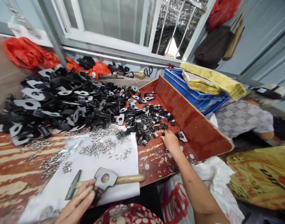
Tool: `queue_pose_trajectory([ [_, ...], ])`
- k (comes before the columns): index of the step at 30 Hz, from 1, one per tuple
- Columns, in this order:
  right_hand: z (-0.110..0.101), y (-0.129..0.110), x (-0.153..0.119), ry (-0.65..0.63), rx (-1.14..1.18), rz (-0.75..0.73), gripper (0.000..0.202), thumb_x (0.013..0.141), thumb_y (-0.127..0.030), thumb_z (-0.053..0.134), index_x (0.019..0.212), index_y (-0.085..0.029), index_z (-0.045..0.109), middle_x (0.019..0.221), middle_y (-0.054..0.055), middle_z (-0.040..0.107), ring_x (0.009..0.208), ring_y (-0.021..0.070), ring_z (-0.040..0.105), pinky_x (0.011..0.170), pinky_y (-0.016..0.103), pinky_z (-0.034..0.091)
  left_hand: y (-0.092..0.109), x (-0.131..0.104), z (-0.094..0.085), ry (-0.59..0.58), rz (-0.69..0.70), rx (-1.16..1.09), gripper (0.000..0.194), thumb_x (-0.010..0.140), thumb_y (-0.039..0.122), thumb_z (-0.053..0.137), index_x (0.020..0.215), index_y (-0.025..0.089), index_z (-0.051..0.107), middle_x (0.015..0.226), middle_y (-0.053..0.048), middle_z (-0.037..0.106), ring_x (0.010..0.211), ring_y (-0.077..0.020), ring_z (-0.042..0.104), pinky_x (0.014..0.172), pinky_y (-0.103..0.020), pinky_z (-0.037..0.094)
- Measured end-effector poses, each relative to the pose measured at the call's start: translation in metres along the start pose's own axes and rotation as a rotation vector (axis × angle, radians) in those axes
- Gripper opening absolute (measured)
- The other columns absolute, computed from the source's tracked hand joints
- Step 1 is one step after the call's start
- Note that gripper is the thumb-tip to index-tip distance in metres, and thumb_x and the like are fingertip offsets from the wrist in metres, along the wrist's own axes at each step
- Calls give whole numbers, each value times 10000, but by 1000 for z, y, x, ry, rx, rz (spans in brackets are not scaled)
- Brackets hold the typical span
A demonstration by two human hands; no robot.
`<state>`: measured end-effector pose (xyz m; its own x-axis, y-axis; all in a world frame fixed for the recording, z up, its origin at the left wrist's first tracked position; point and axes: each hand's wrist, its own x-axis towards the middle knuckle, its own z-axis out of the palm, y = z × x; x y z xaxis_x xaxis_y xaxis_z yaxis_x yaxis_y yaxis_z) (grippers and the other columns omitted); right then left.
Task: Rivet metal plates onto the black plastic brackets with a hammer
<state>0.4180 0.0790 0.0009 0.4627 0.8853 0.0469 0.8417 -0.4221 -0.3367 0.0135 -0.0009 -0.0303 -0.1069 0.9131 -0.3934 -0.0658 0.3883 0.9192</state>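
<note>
My left hand (80,199) is closed on a black plastic part with a grey metal plate (105,178) that has a round hole. Behind this part a hammer (130,179) with a wooden handle and green head lies on a white sheet (123,161). My right hand (171,141) is at the near edge of a pile of small black clips (144,124), its fingers curled down to the tabletop. What its fingertips hold, if anything, is hidden. Another black part with a grey plate (181,136) lies just right of it.
A large heap of black parts with grey plates (63,102) covers the table's back left. Loose metal rivets (97,146) are scattered on the sheet. A red-brown board (193,121) edges the right side, beside a blue crate (198,96). Another person (245,118) is beyond.
</note>
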Motion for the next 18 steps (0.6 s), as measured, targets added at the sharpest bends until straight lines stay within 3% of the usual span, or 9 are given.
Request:
queue_pose_trajectory([
  [3,10,14,6,18,5,-46,399,820,-108,690,1218,-135,669,1171,159,678,1083,262,650,961,328,463,7,-7,6,-12,69,43,537,483,676,891,772,229,816,1238,-95,685,755,-237,642,466,-262,504],
  [7,13,-2,-15,57,95,-174,254,912,-125,570,1101,-162,735,1127,130,703,1065,241,662,980,329,469,17,-18,11,-53,-15,6,457,545,610,901,678,187,789,1239,-85,630,571,-113,544,532,-285,530],
  [11,15,-60,-69,16,307,-439,236,956,-183,561,1072,-254,754,1049,33,742,989,184,675,1056,336,451,27,-22,18,-121,-135,-79,421,549,515,937,797,197,817,1335,-67,561,548,-73,549,574,-290,563],
  [14,25,-112,-116,-58,641,-713,174,929,-176,616,969,-258,764,871,-4,734,837,170,664,1156,454,354,33,-20,24,-217,-158,-159,373,577,461,943,805,191,824,1250,-69,558,698,-135,598,621,-293,601],
  [18,38,-151,-153,-53,766,-831,207,937,-167,563,966,-232,757,735,-10,653,753,163,607,1160,518,329,38,-21,26,-335,-84,-240,284,676,439,895,781,188,815,1066,-71,585,839,-197,570,634,-283,617],
])
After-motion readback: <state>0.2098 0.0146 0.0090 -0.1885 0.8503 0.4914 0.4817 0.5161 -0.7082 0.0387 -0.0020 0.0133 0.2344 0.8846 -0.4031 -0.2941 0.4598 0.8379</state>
